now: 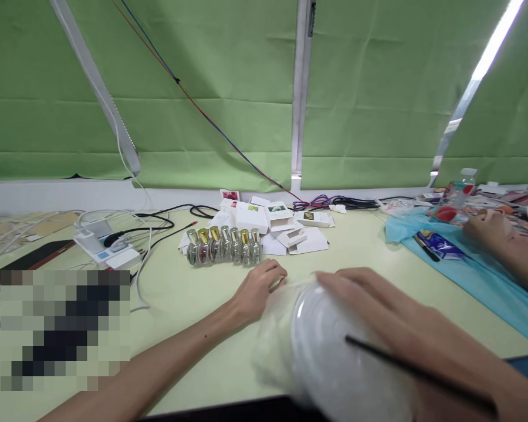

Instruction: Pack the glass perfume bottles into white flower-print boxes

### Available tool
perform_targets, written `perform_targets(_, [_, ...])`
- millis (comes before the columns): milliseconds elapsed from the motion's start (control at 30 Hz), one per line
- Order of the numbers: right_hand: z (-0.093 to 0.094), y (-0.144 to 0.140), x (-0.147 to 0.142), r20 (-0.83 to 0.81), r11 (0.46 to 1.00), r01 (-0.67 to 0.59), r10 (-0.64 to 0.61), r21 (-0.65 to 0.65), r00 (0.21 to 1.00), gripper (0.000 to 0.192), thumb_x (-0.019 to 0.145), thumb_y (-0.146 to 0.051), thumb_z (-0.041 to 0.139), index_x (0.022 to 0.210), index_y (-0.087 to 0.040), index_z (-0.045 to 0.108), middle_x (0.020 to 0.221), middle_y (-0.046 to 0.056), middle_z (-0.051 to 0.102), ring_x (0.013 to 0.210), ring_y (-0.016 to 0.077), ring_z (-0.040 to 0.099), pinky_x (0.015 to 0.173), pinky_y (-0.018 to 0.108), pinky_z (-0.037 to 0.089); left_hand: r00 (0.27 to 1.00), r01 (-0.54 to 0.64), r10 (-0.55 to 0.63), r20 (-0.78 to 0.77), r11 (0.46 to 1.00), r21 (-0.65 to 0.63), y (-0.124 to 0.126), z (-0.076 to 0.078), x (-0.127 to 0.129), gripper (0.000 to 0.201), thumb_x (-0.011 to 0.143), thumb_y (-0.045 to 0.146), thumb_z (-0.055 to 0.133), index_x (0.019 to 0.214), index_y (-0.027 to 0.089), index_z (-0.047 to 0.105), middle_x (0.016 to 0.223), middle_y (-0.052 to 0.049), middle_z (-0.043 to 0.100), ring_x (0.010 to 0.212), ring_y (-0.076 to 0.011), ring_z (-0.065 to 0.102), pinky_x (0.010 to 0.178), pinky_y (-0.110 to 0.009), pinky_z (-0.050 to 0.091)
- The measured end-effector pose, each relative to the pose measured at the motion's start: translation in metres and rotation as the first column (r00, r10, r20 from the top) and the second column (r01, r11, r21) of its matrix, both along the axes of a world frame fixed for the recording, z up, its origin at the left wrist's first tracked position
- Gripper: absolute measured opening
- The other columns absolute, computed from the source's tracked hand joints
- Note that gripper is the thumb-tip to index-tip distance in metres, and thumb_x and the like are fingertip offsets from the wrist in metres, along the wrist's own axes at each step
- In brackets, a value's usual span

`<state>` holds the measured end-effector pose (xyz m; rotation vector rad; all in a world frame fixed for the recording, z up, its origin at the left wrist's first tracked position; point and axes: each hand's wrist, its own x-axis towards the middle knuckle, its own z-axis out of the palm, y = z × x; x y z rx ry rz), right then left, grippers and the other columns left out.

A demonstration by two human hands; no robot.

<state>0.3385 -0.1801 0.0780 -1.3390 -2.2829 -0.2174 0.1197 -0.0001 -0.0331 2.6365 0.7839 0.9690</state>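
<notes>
My right hand (391, 316) grips a white, round, ringed plastic container (334, 351) from above, blurred by motion. Cloudy thin plastic (273, 346) hangs at its left side. A thin dark strip (405, 369) crosses in front of the container toward my wrist; its kind is unclear. My left hand (257, 287) rests on the table just left of the plastic, its fingers loosely bent with a gap between thumb and forefinger. Beyond it stands a row of several small glass bottles (224, 245) with gold and silver caps.
White small boxes (277, 220) lie piled behind the bottles. On the left are a power strip (118, 252), tangled cables and a blurred-out patch (66, 328). At right, another person's hand (493, 231) is over a blue plastic sheet (479, 293), near a clear bottle (462, 187).
</notes>
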Motion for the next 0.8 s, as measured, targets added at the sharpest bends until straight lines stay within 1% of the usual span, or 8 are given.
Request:
perform_targets(33, [-0.002,0.004,0.011,-0.014,1.0,0.019,-0.019,-0.018,1.0,0.082,0.077,-0.034,0.065,0.153,-0.025,0.038,0.139,0.015,0.06,0.098,0.0285,0.073,0.072,0.035,0.062,1.0,-0.027,0.027,0.003,1.0,-0.014,-0.001,0.001,-0.001,0.016,0.093,0.017,0.053,0.091,0.015,0.069,0.093,-0.009,0.069,0.084,-0.0193,0.064,0.074,-0.032,0.052])
perform_targets(167, [0.0,0.025,0.054,0.011,0.965,0.255,-0.254,-0.056,0.967,0.078,0.075,-0.042,0.071,0.147,-0.026,0.045,0.139,0.012,0.059,0.12,0.0336,0.064,0.093,0.042,0.057,0.996,-0.08,0.08,0.035,0.997,-0.002,-0.006,0.002,-0.001,0.015,0.09,0.014,0.055,0.09,0.015,0.069,0.09,-0.008,0.069,0.081,-0.018,0.063,0.073,-0.031,0.051])
perform_targets(267, [0.003,0.041,0.08,0.028,0.842,0.514,-0.517,-0.165,0.855,0.081,0.069,-0.047,0.076,0.142,-0.021,0.051,0.135,0.015,0.062,0.121,0.036,0.062,0.098,0.044,0.052,0.998,-0.05,0.049,0.036,0.999,0.019,-0.007,0.001,0.0,0.015,0.089,0.014,0.055,0.09,0.015,0.069,0.088,-0.007,0.068,0.079,-0.0172,0.063,0.072,-0.03,0.05])
perform_targets(367, [0.003,0.055,0.1,0.081,0.712,0.647,-0.653,-0.274,0.753,0.073,0.069,-0.043,0.075,0.134,-0.017,0.056,0.122,0.016,0.069,0.109,0.0343,0.066,0.09,0.041,0.052,0.999,-0.03,0.029,0.031,1.0,0.01,-0.007,0.001,-0.001,0.015,0.089,0.013,0.055,0.09,0.015,0.069,0.089,-0.007,0.068,0.078,-0.0165,0.063,0.071,-0.029,0.049])
perform_targets(433, [0.002,0.061,0.109,0.085,0.676,0.654,-0.67,-0.338,0.737,0.061,0.071,-0.042,0.073,0.125,-0.016,0.061,0.118,0.016,0.071,0.104,0.0334,0.068,0.085,0.038,0.052,0.999,-0.025,0.025,0.025,1.0,-0.007,-0.009,0.002,-0.001,0.015,0.089,0.013,0.054,0.091,0.015,0.069,0.089,-0.007,0.068,0.078,-0.0162,0.063,0.071,-0.029,0.049])
perform_targets(567, [-0.003,0.07,0.122,0.038,0.679,0.587,-0.639,-0.442,0.768,0.044,0.077,-0.045,0.067,0.112,-0.018,0.065,0.121,0.016,0.071,0.109,0.033,0.068,0.081,0.035,0.051,1.0,-0.021,0.022,0.018,1.0,-0.021,-0.013,0.004,-0.003,0.016,0.09,0.013,0.054,0.091,0.015,0.069,0.089,-0.007,0.068,0.076,-0.0155,0.062,0.068,-0.028,0.049])
perform_targets(733, [-0.013,0.079,0.132,0.027,0.661,0.609,-0.668,-0.438,0.744,0.047,0.076,-0.049,0.066,0.112,-0.02,0.063,0.126,0.017,0.069,0.112,0.0332,0.067,0.085,0.035,0.051,1.0,0.003,-0.003,-0.008,1.0,0.021,-0.018,0.004,-0.002,0.018,0.091,0.014,0.052,0.091,0.016,0.069,0.088,-0.006,0.068,0.073,-0.0144,0.062,0.063,-0.026,0.047])
perform_targets(800, [-0.016,0.081,0.135,0.023,0.675,0.607,-0.661,-0.419,0.75,0.053,0.073,-0.053,0.067,0.115,-0.021,0.062,0.127,0.016,0.068,0.113,0.0338,0.065,0.087,0.036,0.052,0.999,0.017,-0.015,-0.034,0.997,0.074,-0.019,0.008,0.0,0.018,0.091,0.014,0.051,0.092,0.016,0.069,0.088,-0.007,0.068,0.074,-0.0148,0.063,0.063,-0.026,0.048])
